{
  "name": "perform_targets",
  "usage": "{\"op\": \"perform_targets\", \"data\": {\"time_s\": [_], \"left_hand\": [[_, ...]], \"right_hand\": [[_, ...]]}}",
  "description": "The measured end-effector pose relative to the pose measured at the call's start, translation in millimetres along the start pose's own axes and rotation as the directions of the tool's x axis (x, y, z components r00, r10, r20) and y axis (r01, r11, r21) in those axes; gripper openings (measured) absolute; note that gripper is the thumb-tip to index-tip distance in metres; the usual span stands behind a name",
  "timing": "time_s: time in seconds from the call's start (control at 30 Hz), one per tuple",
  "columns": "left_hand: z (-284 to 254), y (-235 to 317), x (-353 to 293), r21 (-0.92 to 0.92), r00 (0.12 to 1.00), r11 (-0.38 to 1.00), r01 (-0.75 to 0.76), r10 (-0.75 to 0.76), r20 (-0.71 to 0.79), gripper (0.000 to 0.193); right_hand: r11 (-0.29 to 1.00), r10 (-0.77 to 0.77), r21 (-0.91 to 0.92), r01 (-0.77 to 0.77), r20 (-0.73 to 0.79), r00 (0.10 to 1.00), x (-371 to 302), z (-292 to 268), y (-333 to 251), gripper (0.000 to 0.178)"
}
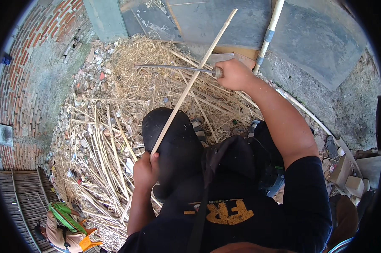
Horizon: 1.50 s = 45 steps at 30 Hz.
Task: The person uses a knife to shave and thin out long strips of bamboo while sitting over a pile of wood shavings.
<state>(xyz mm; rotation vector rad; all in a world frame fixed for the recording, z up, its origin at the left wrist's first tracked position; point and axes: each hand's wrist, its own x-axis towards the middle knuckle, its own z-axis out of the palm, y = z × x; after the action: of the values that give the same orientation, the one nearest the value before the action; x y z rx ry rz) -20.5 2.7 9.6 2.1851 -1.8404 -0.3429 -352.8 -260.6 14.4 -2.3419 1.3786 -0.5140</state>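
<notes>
My left hand [146, 170] is closed round the lower end of a long, pale bamboo strip [184, 93], which slants up and to the right across my dark-clad knee. In my right hand [234, 74] is the handle of a long, thin-bladed knife [173, 66]. Its blade points left and crosses the strip above the middle; whether it cuts into the strip or only touches it, I cannot tell. Beyond the blade the strip's far end rises free in front of the grey wall panels.
Many split strips [104, 156] lie heaped at the left, with curly shavings [140, 69] piled ahead over stony rubble. A brick wall [28, 80] bounds the left; a white pipe [267, 38] stands by grey panels [317, 38]. Another person [64, 234] is at the lower left. Wood blocks [354, 185] lie right.
</notes>
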Motion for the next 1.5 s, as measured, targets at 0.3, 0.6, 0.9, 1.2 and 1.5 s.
{"op": "perform_targets", "data": {"time_s": [0.3,0.6,0.9,1.2,1.5], "left_hand": [[3,-3,2,-0.097,1.000,0.995,-0.027,0.026,-0.011,0.050],[3,-3,1,-0.079,1.000,0.997,-0.018,0.016,-0.025,0.051],[3,-5,3,-0.144,0.999,0.989,-0.031,0.027,-0.024,0.052],[6,-8,3,-0.155,0.999,0.987,-0.041,0.036,-0.033,0.051],[6,-7,1,-0.128,0.999,0.992,-0.020,0.016,-0.039,0.051]], "right_hand": [[0.995,-0.053,-0.077,0.065,0.147,0.988,-16,-12,-36,0.028],[0.982,-0.148,-0.092,0.168,0.192,0.970,-12,-4,-46,0.024],[0.985,-0.133,-0.086,0.149,0.168,0.977,-17,-6,-47,0.026],[0.980,-0.168,-0.077,0.182,0.162,0.972,-16,-6,-44,0.025],[0.987,-0.146,-0.042,0.157,0.195,0.970,-13,-6,-42,0.022]]}}
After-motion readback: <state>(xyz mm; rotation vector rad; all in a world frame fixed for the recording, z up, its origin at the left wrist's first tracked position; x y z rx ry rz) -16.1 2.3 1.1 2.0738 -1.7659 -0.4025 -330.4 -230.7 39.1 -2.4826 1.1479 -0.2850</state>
